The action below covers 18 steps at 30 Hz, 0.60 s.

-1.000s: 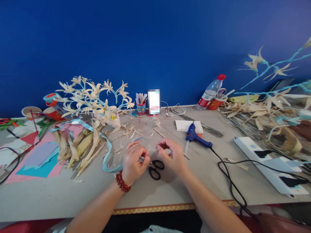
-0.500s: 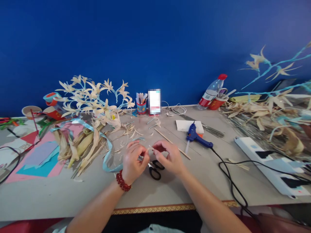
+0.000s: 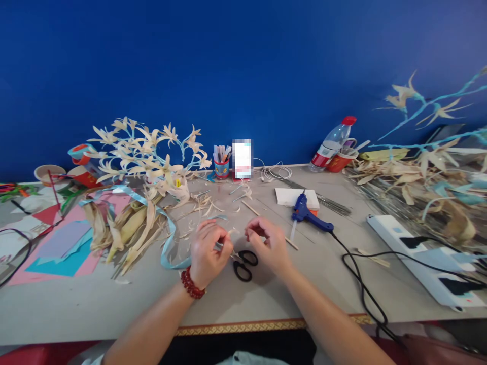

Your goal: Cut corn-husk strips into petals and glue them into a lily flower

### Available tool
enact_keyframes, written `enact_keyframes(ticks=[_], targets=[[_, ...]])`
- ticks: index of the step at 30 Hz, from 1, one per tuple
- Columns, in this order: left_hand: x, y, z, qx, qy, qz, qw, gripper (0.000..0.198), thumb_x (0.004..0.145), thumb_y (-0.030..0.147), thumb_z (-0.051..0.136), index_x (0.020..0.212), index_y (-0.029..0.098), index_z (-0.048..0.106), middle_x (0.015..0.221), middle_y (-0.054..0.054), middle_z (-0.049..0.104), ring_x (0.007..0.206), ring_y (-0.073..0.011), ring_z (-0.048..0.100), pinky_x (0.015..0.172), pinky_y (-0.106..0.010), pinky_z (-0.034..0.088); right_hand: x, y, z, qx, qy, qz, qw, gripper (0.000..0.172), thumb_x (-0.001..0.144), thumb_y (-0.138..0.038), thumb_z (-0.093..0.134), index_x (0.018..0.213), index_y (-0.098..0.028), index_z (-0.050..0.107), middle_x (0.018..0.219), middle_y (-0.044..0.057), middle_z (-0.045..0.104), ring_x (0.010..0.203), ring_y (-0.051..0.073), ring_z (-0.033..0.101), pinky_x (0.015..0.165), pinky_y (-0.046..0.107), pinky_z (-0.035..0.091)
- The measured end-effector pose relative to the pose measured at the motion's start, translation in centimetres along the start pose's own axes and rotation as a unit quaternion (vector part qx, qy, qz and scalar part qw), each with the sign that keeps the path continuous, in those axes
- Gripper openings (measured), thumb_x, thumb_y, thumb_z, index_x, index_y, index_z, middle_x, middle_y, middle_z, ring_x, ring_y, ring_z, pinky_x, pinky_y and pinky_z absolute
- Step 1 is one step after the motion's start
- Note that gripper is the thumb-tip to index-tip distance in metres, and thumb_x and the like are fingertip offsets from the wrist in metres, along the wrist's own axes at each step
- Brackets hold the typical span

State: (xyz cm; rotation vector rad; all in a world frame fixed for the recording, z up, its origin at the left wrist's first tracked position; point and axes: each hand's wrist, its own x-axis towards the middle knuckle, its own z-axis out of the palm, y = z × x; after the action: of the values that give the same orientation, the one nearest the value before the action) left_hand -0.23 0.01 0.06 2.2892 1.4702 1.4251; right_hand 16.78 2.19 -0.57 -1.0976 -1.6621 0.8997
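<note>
My left hand (image 3: 209, 247), with a red bead bracelet at the wrist, is closed in a pinch. A thin pale husk strip (image 3: 231, 231) shows at its fingertips, most of it hidden. My right hand (image 3: 268, 244) is a short gap away, thumb and fingers curled together; what lies between them, if anything, I cannot make out. Below and between the hands lie scissors (image 3: 243, 266) with black handles, their blades partly hidden by my left hand. Light blue ribbon (image 3: 169, 248) runs along the table beside my left hand.
A blue glue gun (image 3: 310, 215) rests on a white box, its cord trailing to a power strip (image 3: 418, 258). Husks (image 3: 131, 228), coloured paper (image 3: 61, 258) and husk flowers (image 3: 148, 147) are at left. A bottle (image 3: 331, 144) and thin wires stand or lie at right.
My hands have moved apart slightly, the right one going rightward. The pale strip that spanned both sets of fingertips now shows only at the left hand. More of the scissors is visible.
</note>
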Motion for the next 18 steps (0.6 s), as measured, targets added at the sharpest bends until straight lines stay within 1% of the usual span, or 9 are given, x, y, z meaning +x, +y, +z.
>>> enact_keyframes(ticks=[2, 3, 5, 6, 8, 11, 14, 16, 18], targets=[[0.0, 0.0, 0.0, 0.001, -0.007, 0.003, 1.0, 0.018, 0.081, 0.013, 0.053, 0.067, 0.023, 0.049, 0.059, 0.002, 0.055, 0.06, -0.0152, 0.053, 0.091, -0.04, 0.048, -0.1, -0.4, 0.4, 0.019, -0.028, -0.019, 0.999, 0.009, 0.081, -0.019, 0.054, 0.088, -0.019, 0.059, 0.076, 0.001, 0.064, 0.065, 0.014, 0.062, 0.06, 0.022, 0.051], [0.0, 0.1, 0.1, 0.001, -0.014, 0.006, 1.0, 0.017, 0.081, 0.013, 0.053, 0.067, 0.023, 0.05, 0.06, 0.002, 0.056, 0.061, -0.0152, 0.054, 0.091, -0.04, 0.048, -0.2, -0.6, 0.6, 0.02, -0.04, -0.026, 0.999, 0.01, 0.08, -0.02, 0.055, 0.09, -0.019, 0.059, 0.077, 0.001, 0.065, 0.066, 0.014, 0.062, 0.062, 0.023, 0.052], [0.0, 0.2, 0.2, 0.003, -0.024, 0.012, 1.0, 0.017, 0.081, 0.013, 0.053, 0.068, 0.022, 0.05, 0.061, 0.002, 0.057, 0.061, -0.0152, 0.054, 0.092, -0.04, 0.047, -0.3, -1.0, 1.1, 0.012, -0.051, -0.023, 0.998, 0.006, 0.08, -0.022, 0.057, 0.085, -0.019, 0.059, 0.072, 0.001, 0.064, 0.062, 0.013, 0.061, 0.056, 0.021, 0.049], [0.0, 0.3, 0.2, 0.004, -0.028, 0.014, 1.0, 0.017, 0.082, 0.013, 0.053, 0.067, 0.022, 0.051, 0.061, 0.002, 0.057, 0.062, -0.0151, 0.054, 0.092, -0.04, 0.047, -0.4, -1.1, 1.3, 0.007, -0.051, -0.016, 0.999, 0.004, 0.081, -0.022, 0.056, 0.082, -0.019, 0.059, 0.069, 0.0, 0.063, 0.06, 0.013, 0.06, 0.052, 0.019, 0.047], [-0.1, 0.4, 0.3, 0.006, -0.029, 0.016, 0.999, 0.017, 0.082, 0.014, 0.053, 0.067, 0.022, 0.05, 0.06, 0.002, 0.056, 0.061, -0.015, 0.053, 0.091, -0.04, 0.047, -0.3, -1.1, 1.3, -0.001, -0.042, -0.01, 0.999, 0.007, 0.081, -0.023, 0.055, 0.076, -0.019, 0.058, 0.065, -0.001, 0.061, 0.056, 0.012, 0.058, 0.048, 0.019, 0.044], [-0.2, 0.3, 0.3, 0.008, -0.021, 0.013, 1.0, 0.017, 0.081, 0.014, 0.053, 0.067, 0.022, 0.05, 0.06, 0.002, 0.056, 0.061, -0.0149, 0.053, 0.092, -0.04, 0.047, -0.1, -0.5, 0.7, -0.019, -0.01, -0.013, 1.0, 0.008, 0.081, -0.022, 0.055, 0.074, -0.019, 0.058, 0.063, -0.001, 0.061, 0.056, 0.012, 0.058, 0.052, 0.02, 0.045], [-0.2, 0.0, 0.2, 0.008, -0.004, 0.002, 1.0, 0.017, 0.08, 0.013, 0.053, 0.066, 0.023, 0.049, 0.059, 0.002, 0.054, 0.06, -0.0149, 0.053, 0.091, -0.04, 0.048, 0.2, 0.3, -0.1, -0.021, 0.034, 0.005, 0.999, 0.008, 0.082, -0.022, 0.055, 0.075, -0.02, 0.057, 0.064, -0.001, 0.061, 0.057, 0.013, 0.059, 0.05, 0.02, 0.045], [-0.2, -0.1, 0.2, 0.007, 0.001, -0.002, 1.0, 0.018, 0.08, 0.013, 0.053, 0.066, 0.023, 0.049, 0.058, 0.003, 0.054, 0.058, -0.0149, 0.052, 0.09, -0.04, 0.048, 0.2, 0.4, -0.2, -0.006, 0.029, 0.005, 1.0, 0.006, 0.083, -0.022, 0.053, 0.082, -0.02, 0.059, 0.07, 0.0, 0.063, 0.061, 0.014, 0.062, 0.051, 0.021, 0.047], [-0.1, 0.0, 0.2, 0.009, -0.006, 0.0, 1.0, 0.018, 0.08, 0.013, 0.053, 0.065, 0.023, 0.049, 0.058, 0.002, 0.054, 0.059, -0.015, 0.053, 0.091, -0.04, 0.048, 0.0, 0.1, 0.1, 0.007, -0.003, -0.016, 1.0, 0.009, 0.083, -0.021, 0.053, 0.09, -0.02, 0.059, 0.077, 0.002, 0.065, 0.066, 0.014, 0.063, 0.057, 0.022, 0.05]])
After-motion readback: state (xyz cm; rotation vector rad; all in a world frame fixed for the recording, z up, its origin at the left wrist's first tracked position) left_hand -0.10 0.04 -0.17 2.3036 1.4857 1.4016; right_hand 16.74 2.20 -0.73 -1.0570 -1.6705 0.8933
